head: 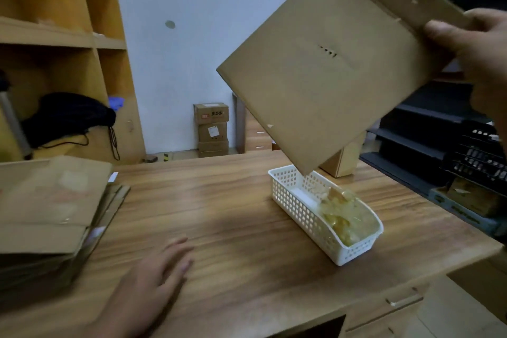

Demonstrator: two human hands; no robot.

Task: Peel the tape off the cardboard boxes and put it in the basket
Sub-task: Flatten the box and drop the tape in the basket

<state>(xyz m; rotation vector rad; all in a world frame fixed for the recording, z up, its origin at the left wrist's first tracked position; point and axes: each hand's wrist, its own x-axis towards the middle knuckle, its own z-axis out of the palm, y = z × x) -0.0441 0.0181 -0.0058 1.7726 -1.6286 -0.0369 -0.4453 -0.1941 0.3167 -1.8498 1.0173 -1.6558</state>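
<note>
The right hand (477,57) grips the upper corner of a flattened brown cardboard box (326,71), held tilted in the air above a white perforated plastic basket (299,208) holding crumpled clear yellowish tape (343,214). The left hand (162,277) lies flat, fingers spread, on the wooden desk (233,200) beside a stack of flattened cardboard boxes (52,206).

The raised cardboard box (323,63) in the upper right of the frame is plain tan-brown, with a pale greyish torn patch near its top edge. The basket (299,208) is white, its walls a grid of small holes; the tape (343,217) inside is glossy amber-yellow. The surface (233,200) shows streaky brown wood grain. At left, the stacked boxes (49,206) are dull tan and the bag (71,115) black.
</note>
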